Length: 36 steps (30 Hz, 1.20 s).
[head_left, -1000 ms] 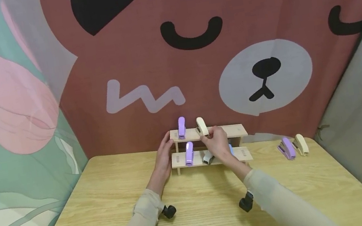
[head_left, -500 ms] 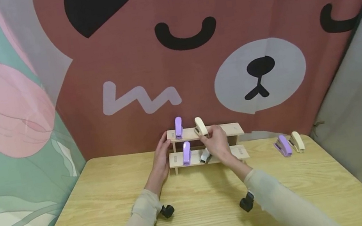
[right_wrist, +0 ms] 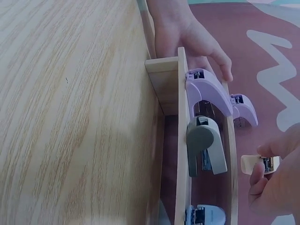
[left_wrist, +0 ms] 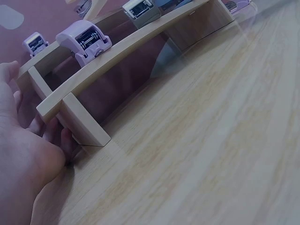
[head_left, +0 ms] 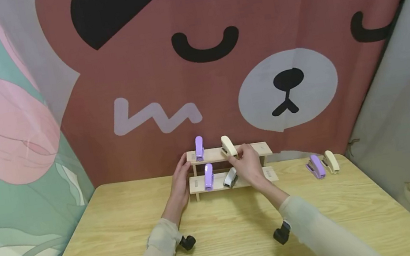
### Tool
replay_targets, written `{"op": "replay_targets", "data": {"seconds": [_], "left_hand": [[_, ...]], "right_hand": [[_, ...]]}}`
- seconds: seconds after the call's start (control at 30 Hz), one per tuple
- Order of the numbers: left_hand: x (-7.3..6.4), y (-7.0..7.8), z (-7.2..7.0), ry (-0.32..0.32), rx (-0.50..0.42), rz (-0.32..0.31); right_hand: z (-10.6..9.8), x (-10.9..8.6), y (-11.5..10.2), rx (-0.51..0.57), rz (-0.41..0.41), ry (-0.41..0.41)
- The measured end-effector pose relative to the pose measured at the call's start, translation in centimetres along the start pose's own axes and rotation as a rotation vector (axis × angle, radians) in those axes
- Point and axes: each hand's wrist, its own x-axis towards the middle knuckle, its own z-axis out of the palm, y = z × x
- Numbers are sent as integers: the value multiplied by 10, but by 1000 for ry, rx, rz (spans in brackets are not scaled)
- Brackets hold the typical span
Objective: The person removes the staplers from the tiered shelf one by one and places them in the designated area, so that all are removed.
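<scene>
A cream stapler [head_left: 228, 146] is pinched between the thumb and bent fingers of the right hand [head_left: 249, 166]. It is held upright at the upper shelf [head_left: 213, 155] of a wooden rack [head_left: 261, 149], near the middle of its length; whether its base is touching the wood cannot be told. The left end of the rack is gripped by the left hand [head_left: 179, 183], with the thumb laid at the upper shelf and the other fingers bent in around the end. To the left of the held stapler, well apart from the left hand's palm, an upper purple stapler [head_left: 199, 147] is stood on the same shelf. On the lower shelf [head_left: 219, 182], a lower purple stapler [head_left: 208, 176] and a grey stapler [head_left: 231, 178] are set side by side with a gap between, the grey one turned askew. A blue stapler [right_wrist: 213, 215] is seen past the grey one in the right wrist view; in the head view it is hidden. The rack is stood on a table [head_left: 224, 250], where a purple stapler [head_left: 317, 167] and a second cream one [head_left: 331, 162] are placed close together, well to the right. Behind, a bear-printed cloth [head_left: 273, 0] is hung
</scene>
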Motion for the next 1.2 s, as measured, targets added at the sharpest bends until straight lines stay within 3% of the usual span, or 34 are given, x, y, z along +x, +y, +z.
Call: {"op": "replay_targets", "data": {"seconds": [0.43,0.77,1.2], "left_hand": [[-1,-1,-2,-17,-2,14],[-1,0,0,-8,-3,9],[-1,1,1,-10,-14,0]], "right_hand": [[-14,-4,13,-28,-4,23],[-29,-6,29,47,8,49],[-52,-6,48,-8,34,67]]}}
